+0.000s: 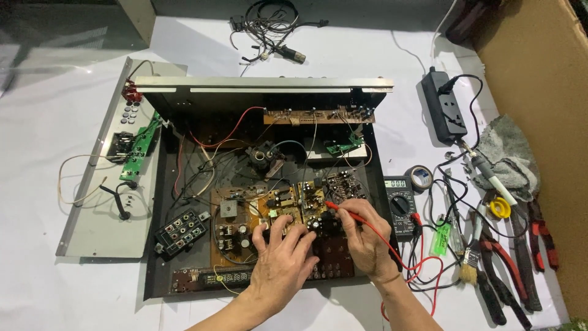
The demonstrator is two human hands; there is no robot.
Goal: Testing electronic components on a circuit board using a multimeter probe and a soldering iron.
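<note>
An opened black metal chassis [158,184] lies on the white table, with brown circuit boards [236,214] and tangled wires inside. My left hand [283,260] rests on the boards near the front, fingers spread over the components; a black probe may sit under it but I cannot tell. My right hand [362,236] pinches a red multimeter probe [343,208], its tip touching a small board in the middle. A red lead runs from it to the grey multimeter [399,205] just right of the chassis.
A detached grey front panel [101,208] with a green board lies left. At right are a black power strip [444,107], tape roll [420,178], soldering iron [490,175], grey rag [508,153], brush [470,266], pliers and screwdrivers [514,270]. A cable bundle [269,27] lies at the back.
</note>
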